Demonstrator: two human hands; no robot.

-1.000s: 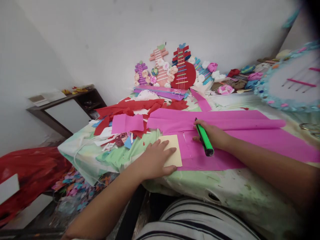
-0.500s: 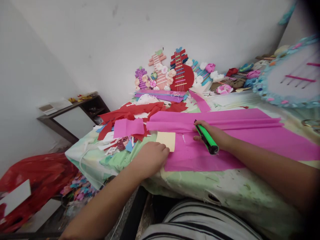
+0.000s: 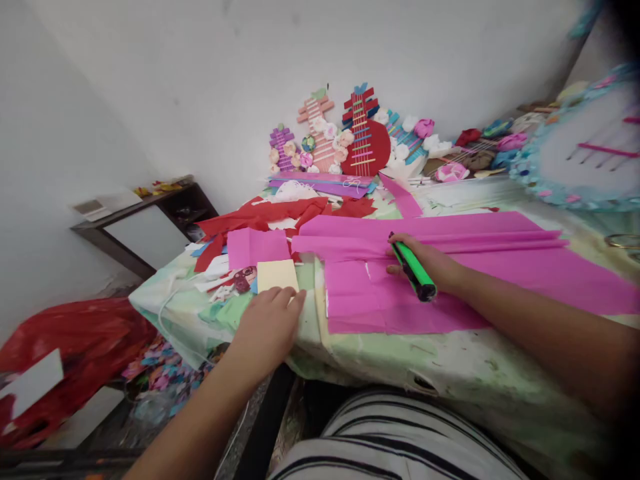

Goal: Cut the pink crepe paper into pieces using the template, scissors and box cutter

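Closest to me, the left hand [image 3: 270, 327] rests on the near edge of a yellow card [image 3: 277, 273], whether pinching or pressing I can't tell. The right hand [image 3: 435, 263] grips a green tool [image 3: 416, 265] over the pink sheet [image 3: 510, 261] on the worktop [image 3: 370, 350], the tool slanting far-left to near-right. The sheet runs lengthwise left to right, seemingly largely whole; farther left, one pink piece [image 3: 257, 247] already lies separate.
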